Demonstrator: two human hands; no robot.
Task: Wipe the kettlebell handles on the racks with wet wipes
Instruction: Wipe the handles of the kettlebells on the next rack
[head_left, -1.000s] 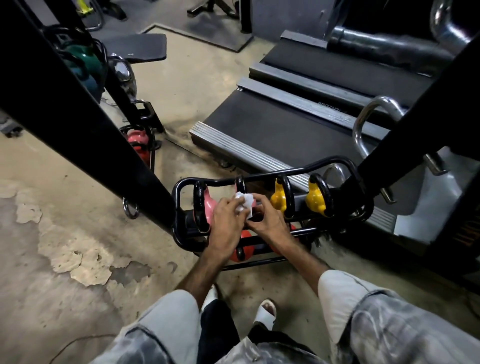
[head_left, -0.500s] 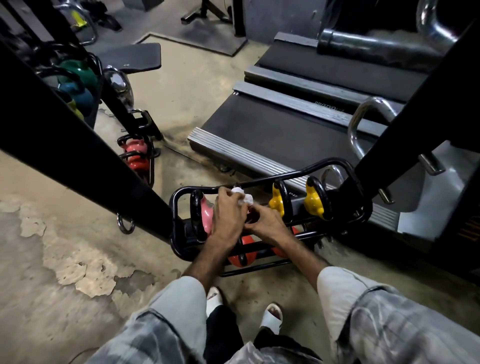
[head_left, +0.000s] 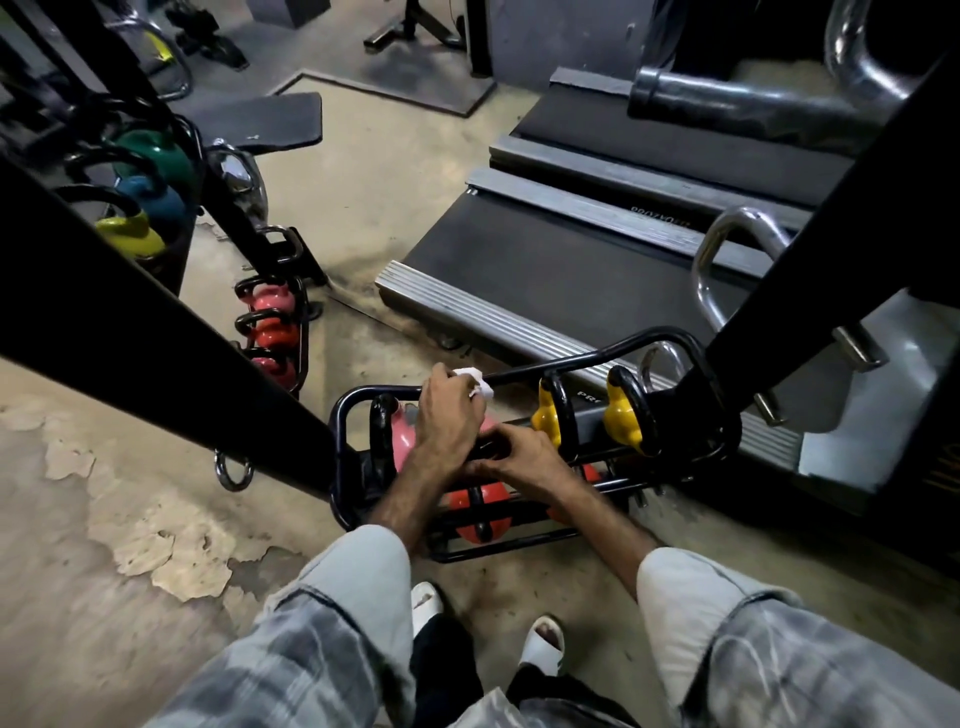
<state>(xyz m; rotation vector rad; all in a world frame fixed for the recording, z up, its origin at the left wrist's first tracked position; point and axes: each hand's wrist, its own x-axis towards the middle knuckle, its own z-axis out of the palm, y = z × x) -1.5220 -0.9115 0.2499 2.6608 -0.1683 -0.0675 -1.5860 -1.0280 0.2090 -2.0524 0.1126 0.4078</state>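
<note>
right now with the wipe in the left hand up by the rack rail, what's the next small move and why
Probably draw the left hand and its wet wipe down along the black handle of the kettlebell it covers. The wipe sits bunched at the top beside the rack rail, the right hand grips the rack's front bar, and the two yellow kettlebells are untouched.

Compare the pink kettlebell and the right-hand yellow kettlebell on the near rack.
The pink kettlebell sits at the rack's left end, partly hidden by the left hand holding a wipe; the yellow kettlebell sits near the right end, untouched and in full view. Both have black handles.
</note>
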